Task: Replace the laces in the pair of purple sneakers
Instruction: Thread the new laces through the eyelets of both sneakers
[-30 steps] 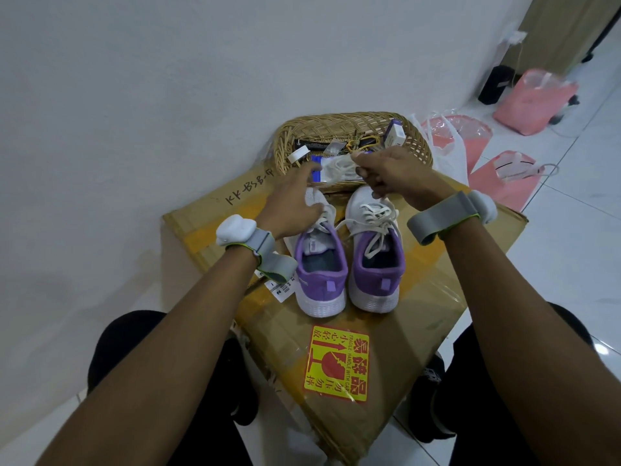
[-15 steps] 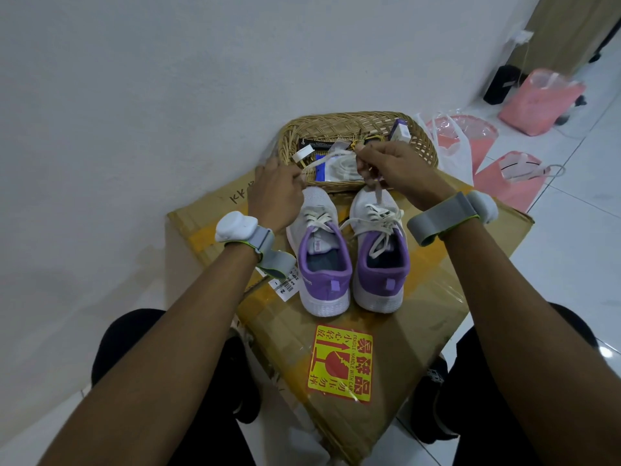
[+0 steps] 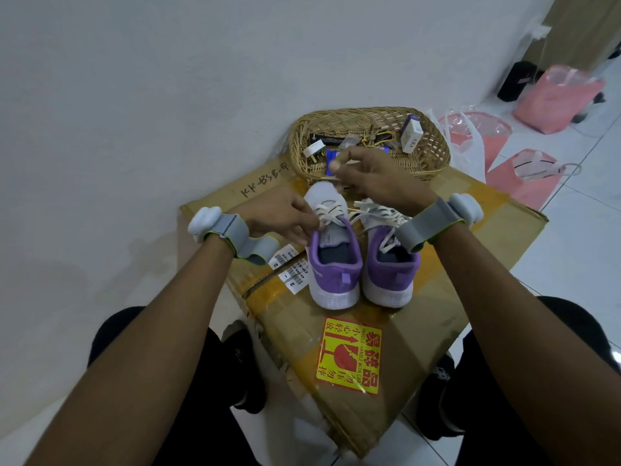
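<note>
- Cardboard box [image 3: 470, 237] — your worktop. The purple sneakers [image 3: 334, 280] stand beneath both hands, heels toward you.
- Wicker basket [image 3: 433, 153], just beyond your right hand [image 3: 376, 176], crowds any long pull.
- Your left hand [image 3: 282, 216] has dropped from basket height to pinch the left shoe's lace [image 3: 331, 210]. The right pinches what looks like its end — unlacing appears under way.

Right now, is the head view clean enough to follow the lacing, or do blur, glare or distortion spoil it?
Head view: soft, even light, no hard shadows; right hand motion-smeared at the fingertips pinching the lace; left hand and sneakers sharper; wide-angle bending toward the edges; small glare on the floor, far right.
</note>
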Demonstrator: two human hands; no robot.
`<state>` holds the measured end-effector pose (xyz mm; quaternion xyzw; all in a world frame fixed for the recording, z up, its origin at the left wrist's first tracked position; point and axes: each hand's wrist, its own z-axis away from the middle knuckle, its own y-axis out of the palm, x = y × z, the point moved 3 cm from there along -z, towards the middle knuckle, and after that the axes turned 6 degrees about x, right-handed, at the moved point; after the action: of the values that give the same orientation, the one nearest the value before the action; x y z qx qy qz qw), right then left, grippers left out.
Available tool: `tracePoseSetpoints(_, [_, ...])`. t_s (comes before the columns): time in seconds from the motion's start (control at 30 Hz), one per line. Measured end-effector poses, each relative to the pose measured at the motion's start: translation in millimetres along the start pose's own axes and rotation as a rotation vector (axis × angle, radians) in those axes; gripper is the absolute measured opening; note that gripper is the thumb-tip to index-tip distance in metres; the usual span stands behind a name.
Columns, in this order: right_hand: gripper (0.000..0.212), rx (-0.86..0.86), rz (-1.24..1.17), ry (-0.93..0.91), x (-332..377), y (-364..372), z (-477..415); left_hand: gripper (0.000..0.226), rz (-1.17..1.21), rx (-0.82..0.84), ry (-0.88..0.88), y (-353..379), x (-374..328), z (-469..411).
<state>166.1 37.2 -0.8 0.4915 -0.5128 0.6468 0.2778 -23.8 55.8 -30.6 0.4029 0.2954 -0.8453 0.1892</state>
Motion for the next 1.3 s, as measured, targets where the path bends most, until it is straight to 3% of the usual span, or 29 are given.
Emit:
tracePoseSetpoints(0.2, [0.016,0.165,0.313,0.046,-10.7,14.8,2.1,0.019,0.33,0.01,-0.03,-8.1,16.9,-2.1])
tracePoseSetpoints(0.5, [0.011,0.055,0.582,0.042,-12.4,41.5,-5.2,0.025,0.498,0.038,-0.06,-7.0,22.8,-7.3])
tracePoseSetpoints(0.7, [0.04,0.024,0.472,0.124,-16.8,42.8,-4.7,0.023,0.435,0.069,-0.043,-9.0,24.2,-3.8])
tracePoseSetpoints(0.93, [0.044,0.102,0.369,0.111,-20.6,34.9,-1.5,0.012,0.286,0.021,-0.012,-4.2,20.2,4.9])
tracePoseSetpoints(1.0, [0.05,0.089,0.444,0.082,-21.7,29.0,-1.7,0.012,0.407,-0.108,0.005,-12.3,16.3,6.2])
tracePoseSetpoints(1.1, [0.061,0.042,0.63,0.084,-31.0,20.3,-2.3,0.019,0.92,-0.319,0.138,-36.7,11.6,4.6])
tracePoseSetpoints(1.13, [0.064,0.043,0.648,0.116,-35.3,17.9,-2.4,0.019,0.979,-0.331,0.174,-41.3,11.0,3.8])
tracePoseSetpoints(1.17, [0.067,0.044,0.659,0.148,-38.6,15.2,-2.7,0.018,0.905,-0.316,0.195,-43.6,11.0,3.9])
tracePoseSetpoints(1.2, [0.068,0.046,0.667,0.173,-39.9,13.0,-2.6,0.013,0.655,-0.288,0.198,-43.5,10.1,6.6])
tracePoseSetpoints(1.23, [0.069,0.048,0.671,0.193,-40.9,11.5,-2.3,0.005,0.302,-0.214,0.183,-41.9,11.5,8.4])
tracePoseSetpoints(1.3, [0.072,0.063,0.648,0.226,-41.6,9.5,-1.7,0.013,-0.332,-0.052,0.152,-38.5,19.7,11.0])
